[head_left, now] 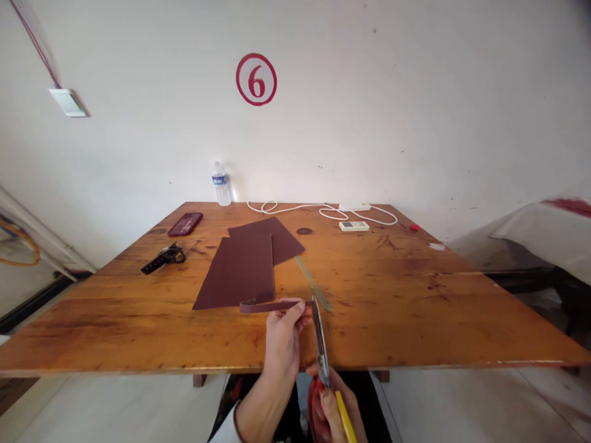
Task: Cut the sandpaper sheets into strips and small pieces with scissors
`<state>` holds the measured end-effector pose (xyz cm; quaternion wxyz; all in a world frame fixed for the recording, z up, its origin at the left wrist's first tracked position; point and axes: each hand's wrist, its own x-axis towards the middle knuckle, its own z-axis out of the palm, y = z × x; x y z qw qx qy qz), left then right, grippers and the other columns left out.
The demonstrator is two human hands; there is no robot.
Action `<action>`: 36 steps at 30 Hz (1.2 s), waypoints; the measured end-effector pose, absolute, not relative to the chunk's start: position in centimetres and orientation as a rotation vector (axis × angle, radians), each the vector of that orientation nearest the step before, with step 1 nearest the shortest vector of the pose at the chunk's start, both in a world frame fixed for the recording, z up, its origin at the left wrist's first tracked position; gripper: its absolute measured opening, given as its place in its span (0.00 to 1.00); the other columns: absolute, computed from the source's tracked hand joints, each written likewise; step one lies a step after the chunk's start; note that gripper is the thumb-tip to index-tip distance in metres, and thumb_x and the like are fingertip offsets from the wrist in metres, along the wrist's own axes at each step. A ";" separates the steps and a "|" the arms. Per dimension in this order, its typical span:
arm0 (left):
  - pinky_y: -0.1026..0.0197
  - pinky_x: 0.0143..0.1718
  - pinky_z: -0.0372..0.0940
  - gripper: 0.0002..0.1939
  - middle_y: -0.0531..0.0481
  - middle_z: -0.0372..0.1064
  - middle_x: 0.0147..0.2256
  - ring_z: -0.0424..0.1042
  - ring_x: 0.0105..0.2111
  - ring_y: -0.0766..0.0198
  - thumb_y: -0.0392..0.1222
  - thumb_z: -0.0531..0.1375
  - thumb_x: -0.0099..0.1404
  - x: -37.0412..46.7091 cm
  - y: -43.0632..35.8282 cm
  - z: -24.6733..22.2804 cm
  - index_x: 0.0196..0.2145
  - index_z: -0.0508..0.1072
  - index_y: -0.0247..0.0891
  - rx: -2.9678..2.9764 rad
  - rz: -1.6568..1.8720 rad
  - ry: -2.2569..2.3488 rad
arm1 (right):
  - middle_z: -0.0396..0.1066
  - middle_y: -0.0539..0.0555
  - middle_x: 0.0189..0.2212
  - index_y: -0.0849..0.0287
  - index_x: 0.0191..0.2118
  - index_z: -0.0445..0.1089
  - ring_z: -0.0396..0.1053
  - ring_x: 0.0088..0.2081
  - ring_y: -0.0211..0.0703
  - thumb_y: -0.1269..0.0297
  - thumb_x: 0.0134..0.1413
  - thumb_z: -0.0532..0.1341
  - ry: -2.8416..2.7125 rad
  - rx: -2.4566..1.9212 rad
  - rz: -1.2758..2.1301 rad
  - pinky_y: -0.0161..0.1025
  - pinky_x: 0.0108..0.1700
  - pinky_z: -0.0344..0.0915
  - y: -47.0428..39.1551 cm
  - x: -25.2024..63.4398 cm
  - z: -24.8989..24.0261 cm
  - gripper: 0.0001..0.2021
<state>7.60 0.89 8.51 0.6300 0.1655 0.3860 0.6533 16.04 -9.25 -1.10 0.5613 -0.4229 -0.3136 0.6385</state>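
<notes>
My left hand (285, 338) pinches a narrow dark maroon strip (265, 307) near its right end. The strip's far end curls back on itself at the left. My right hand (335, 406) is closed round the handles of a pair of scissors (320, 344), one handle yellow and the other red. The blades point away from me, and their tips are at the strip's right end; I cannot tell whether they touch it. Two maroon sheets (237, 271) lie overlapping just beyond my left hand. A thin greenish strip (314, 284) lies slantwise to their right.
A wooden table (392, 320) stands against the wall. On its left are a red phone (185, 224) and a black strap-like item (161, 258). A water bottle (221, 184), a white cable with a power strip (354, 207) and a remote control (354, 226) are at the back.
</notes>
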 end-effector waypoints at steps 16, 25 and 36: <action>0.64 0.27 0.67 0.12 0.51 0.73 0.21 0.72 0.24 0.64 0.41 0.73 0.43 7.6 1.1 8.0 0.24 0.76 0.35 0.479 1.505 0.947 | 0.51 0.36 0.12 0.59 0.39 0.74 0.39 0.13 0.26 0.34 0.46 0.67 -0.733 -1.008 1.436 0.26 0.13 0.39 -9.0 15.7 -1.9 0.30; 0.61 0.34 0.65 0.04 0.49 0.76 0.25 0.73 0.28 0.59 0.33 0.66 0.53 5.3 4.0 11.3 0.25 0.81 0.40 1.325 1.499 1.116 | 0.59 0.40 0.17 0.58 0.43 0.73 0.45 0.13 0.26 0.34 0.49 0.65 -0.611 -0.927 1.435 0.26 0.14 0.46 -8.8 16.4 -0.2 0.30; 0.63 0.25 0.68 0.04 0.50 0.73 0.19 0.71 0.20 0.64 0.31 0.66 0.49 7.2 8.7 9.6 0.22 0.77 0.37 1.049 1.202 0.926 | 0.64 0.41 0.17 0.58 0.40 0.73 0.49 0.13 0.26 0.34 0.38 0.71 -0.445 -0.807 1.838 0.25 0.12 0.48 -4.4 18.8 5.2 0.32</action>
